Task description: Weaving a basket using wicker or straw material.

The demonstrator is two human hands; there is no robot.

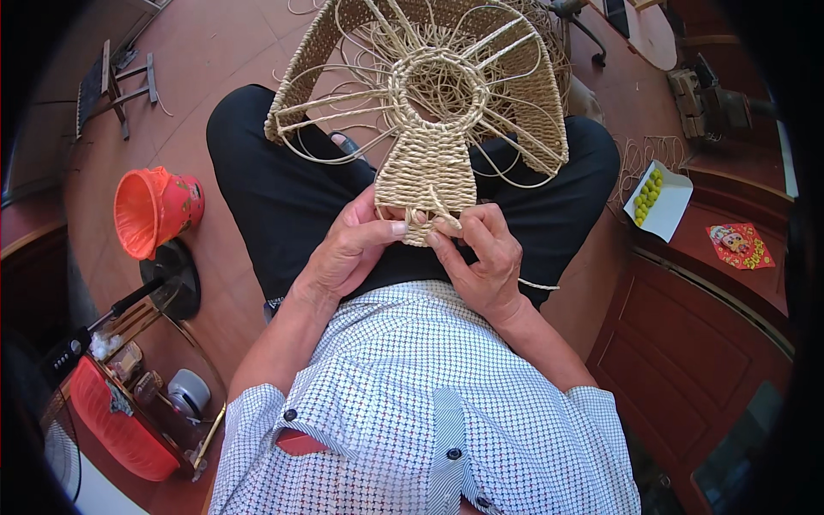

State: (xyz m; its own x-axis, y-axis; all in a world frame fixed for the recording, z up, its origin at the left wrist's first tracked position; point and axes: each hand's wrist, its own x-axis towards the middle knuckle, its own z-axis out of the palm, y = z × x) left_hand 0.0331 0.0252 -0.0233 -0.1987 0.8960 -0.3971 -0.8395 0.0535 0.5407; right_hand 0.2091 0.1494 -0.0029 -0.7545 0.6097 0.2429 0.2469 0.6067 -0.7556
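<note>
A half-woven straw-coloured piece of twisted cord rests over my lap, with a braided ring (397,90), spoke cords, a curved side band (547,112) and many loose cords. A flat woven panel (422,167) comes down from the ring toward me, ending in a small looped tab (419,232). My left hand (348,249) holds the panel's lower left, thumb pressed on the tab. My right hand (481,262) pinches a short cord at the panel's lower right, thumb and index finger close together beside the tab. The fingers behind the panel are hidden.
Red bucket (147,215) and wooden stool (112,86) at left. Fan stand (172,296), red basin (116,421) at lower left. White tray of yellow-green fruit (665,184), red paper (738,246) on a cabinet (678,378) at right.
</note>
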